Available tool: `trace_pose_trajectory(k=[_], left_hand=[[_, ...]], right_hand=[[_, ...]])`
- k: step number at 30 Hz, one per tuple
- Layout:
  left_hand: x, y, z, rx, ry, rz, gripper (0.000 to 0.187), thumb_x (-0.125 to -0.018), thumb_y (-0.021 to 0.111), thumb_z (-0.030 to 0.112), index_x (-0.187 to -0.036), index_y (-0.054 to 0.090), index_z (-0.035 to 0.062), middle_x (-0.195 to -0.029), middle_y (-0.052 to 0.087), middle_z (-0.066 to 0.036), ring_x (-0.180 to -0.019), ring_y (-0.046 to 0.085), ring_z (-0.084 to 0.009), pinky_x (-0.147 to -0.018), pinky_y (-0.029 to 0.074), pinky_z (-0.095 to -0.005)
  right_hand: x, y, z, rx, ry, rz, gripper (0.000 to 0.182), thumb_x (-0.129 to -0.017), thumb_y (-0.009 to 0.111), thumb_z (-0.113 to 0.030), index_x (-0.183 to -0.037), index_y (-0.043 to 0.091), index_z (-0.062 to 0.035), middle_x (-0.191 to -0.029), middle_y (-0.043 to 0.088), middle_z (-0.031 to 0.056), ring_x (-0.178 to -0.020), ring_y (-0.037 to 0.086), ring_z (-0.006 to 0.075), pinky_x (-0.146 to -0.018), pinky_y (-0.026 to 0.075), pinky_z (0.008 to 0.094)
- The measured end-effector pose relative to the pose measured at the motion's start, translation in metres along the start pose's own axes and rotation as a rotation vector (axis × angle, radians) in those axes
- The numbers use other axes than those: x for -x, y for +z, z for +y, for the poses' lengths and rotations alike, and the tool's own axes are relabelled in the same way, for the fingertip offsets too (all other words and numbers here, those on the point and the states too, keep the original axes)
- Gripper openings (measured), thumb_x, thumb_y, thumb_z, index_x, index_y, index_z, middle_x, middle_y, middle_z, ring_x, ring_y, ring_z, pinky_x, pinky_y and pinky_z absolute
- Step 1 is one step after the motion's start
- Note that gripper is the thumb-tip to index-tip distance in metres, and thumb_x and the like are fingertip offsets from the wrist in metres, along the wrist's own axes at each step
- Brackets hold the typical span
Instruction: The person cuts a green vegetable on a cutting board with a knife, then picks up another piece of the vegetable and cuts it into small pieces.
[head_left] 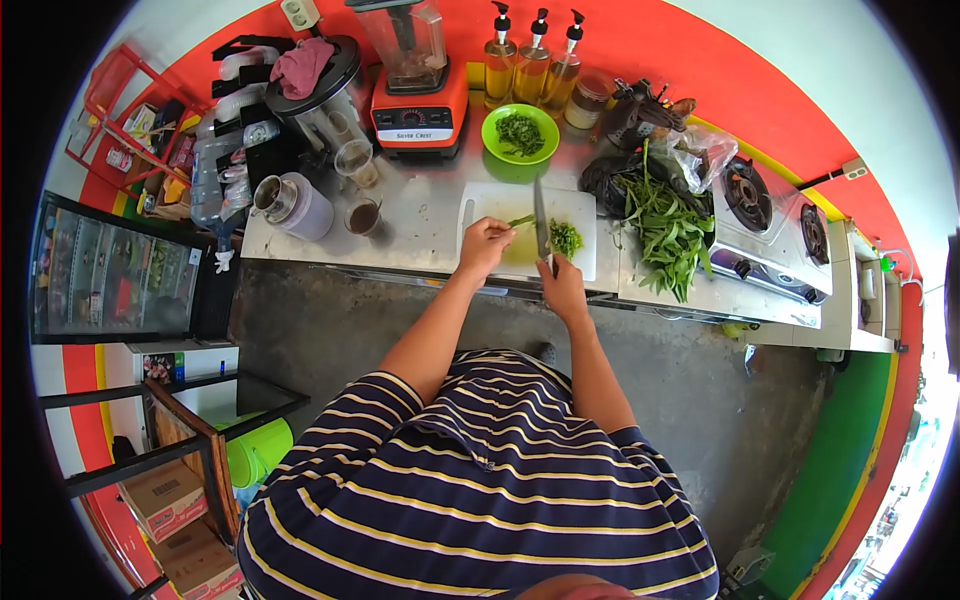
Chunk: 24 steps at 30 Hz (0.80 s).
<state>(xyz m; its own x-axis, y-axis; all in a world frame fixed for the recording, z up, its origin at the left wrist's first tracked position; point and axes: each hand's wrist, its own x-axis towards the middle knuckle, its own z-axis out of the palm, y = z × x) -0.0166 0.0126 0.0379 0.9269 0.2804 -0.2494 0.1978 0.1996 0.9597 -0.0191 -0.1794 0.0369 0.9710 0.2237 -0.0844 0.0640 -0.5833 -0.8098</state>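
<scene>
My left hand is closed in a pinch on a few thin green stems above the white cutting board. In my right hand is the handle of a kitchen knife, its blade pointing away from me across the board. A small heap of chopped greens lies just right of the blade. Beyond the board's far edge stands a lime-green bowl with chopped leaves inside.
Leafy green stalks spill over the counter's front edge at right, beside a gas stove. Behind are a red blender and pump bottles. A glass of dark drink and a jug stand left.
</scene>
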Motion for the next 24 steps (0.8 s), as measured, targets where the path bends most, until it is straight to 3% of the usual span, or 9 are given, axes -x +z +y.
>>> trace_pose_trajectory(k=[2,4,6,8,14,19,21,22,24], left_hand=[[0.001,0.006,0.012,0.016,-0.003,-0.046,0.011,-0.091,0.073,0.006,-0.094,0.064,0.0015,-0.081,0.067,-0.005,-0.071,0.061,-0.012,-0.065,0.049,-0.0269],[-0.002,0.008,0.006,0.033,0.0,-0.1,0.01,-0.091,0.073,0.006,-0.094,0.064,0.002,-0.081,0.067,-0.004,-0.071,0.061,-0.0122,-0.065,0.049,-0.0272],[-0.004,0.0,-0.01,-0.167,0.066,-0.022,0.009,-0.089,0.073,0.004,-0.09,0.065,0.0028,-0.082,0.068,-0.005,-0.073,0.063,-0.014,-0.067,0.05,-0.0287],[-0.001,-0.008,-0.024,-0.268,0.068,0.044,0.008,-0.088,0.073,0.003,-0.088,0.065,0.0026,-0.083,0.069,-0.006,-0.075,0.065,-0.0149,-0.069,0.051,-0.0297],[0.01,-0.021,-0.013,-0.473,0.031,0.138,0.007,-0.083,0.073,0.001,-0.087,0.068,0.0022,-0.085,0.072,-0.009,-0.081,0.069,-0.0183,-0.074,0.054,-0.033],[0.007,-0.036,-0.021,-0.617,0.051,0.187,0.007,-0.081,0.071,0.0,-0.087,0.069,0.0028,-0.087,0.072,-0.011,-0.081,0.071,-0.0213,-0.074,0.054,-0.034],[0.01,-0.042,-0.026,-0.699,0.072,0.228,0.01,-0.082,0.064,0.001,-0.088,0.071,0.0045,-0.086,0.072,-0.013,-0.084,0.07,-0.0312,-0.077,0.055,-0.042],[0.011,-0.043,-0.028,-0.699,0.073,0.225,0.01,-0.082,0.064,0.001,-0.088,0.071,0.0045,-0.086,0.072,-0.013,-0.084,0.07,-0.0312,-0.077,0.055,-0.042],[0.015,-0.042,-0.026,-0.952,0.157,0.277,0.015,-0.081,0.066,0.0,-0.092,0.072,0.0076,-0.098,0.071,-0.011,-0.093,0.068,-0.0303,-0.085,0.053,-0.043]], right_hand=[[0.0,-0.003,-0.005,-0.093,0.076,0.041,0.03,-0.096,0.064,-0.025,-0.092,0.061,0.0044,-0.079,0.065,0.0282,-0.078,0.064,0.0492,-0.068,0.048,0.0523],[0.001,-0.002,-0.005,-0.034,0.011,0.099,0.03,-0.096,0.063,-0.025,-0.09,0.059,0.0042,-0.075,0.065,0.0258,-0.073,0.064,0.0462,-0.066,0.048,0.0504],[0.001,-0.003,-0.007,0.021,-0.054,0.158,0.031,-0.097,0.063,-0.025,-0.088,0.058,0.0039,-0.07,0.064,0.0233,-0.069,0.065,0.0432,-0.064,0.047,0.0484],[0.004,-0.005,-0.009,0.101,0.009,0.047,0.031,-0.096,0.063,-0.028,-0.094,0.059,0.0028,-0.083,0.066,0.0297,-0.082,0.064,0.0503,-0.071,0.048,0.0549],[0.007,0.001,-0.006,0.256,0.112,-0.106,0.035,-0.096,0.062,-0.033,-0.098,0.062,0.0014,-0.09,0.069,0.0294,-0.09,0.066,0.049,-0.078,0.051,0.0565],[0.011,0.004,-0.01,0.359,0.153,-0.1,0.035,-0.098,0.059,-0.034,-0.103,0.061,0.0,-0.098,0.07,0.0291,-0.094,0.067,0.0487,-0.082,0.053,0.0567],[0.011,0.005,-0.009,0.377,0.171,-0.107,0.035,-0.098,0.058,-0.034,-0.106,0.06,-0.0003,-0.099,0.07,0.0291,-0.094,0.067,0.0487,-0.083,0.053,0.0568],[0.011,0.006,-0.007,0.388,0.163,-0.117,0.035,-0.098,0.057,-0.034,-0.107,0.059,-0.0001,-0.099,0.07,0.0293,-0.095,0.067,0.0486,-0.083,0.054,0.0566],[0.011,0.007,-0.007,0.402,0.154,-0.125,0.035,-0.099,0.057,-0.033,-0.109,0.058,0.0,-0.1,0.07,0.0294,-0.095,0.068,0.0485,-0.083,0.054,0.0564]])
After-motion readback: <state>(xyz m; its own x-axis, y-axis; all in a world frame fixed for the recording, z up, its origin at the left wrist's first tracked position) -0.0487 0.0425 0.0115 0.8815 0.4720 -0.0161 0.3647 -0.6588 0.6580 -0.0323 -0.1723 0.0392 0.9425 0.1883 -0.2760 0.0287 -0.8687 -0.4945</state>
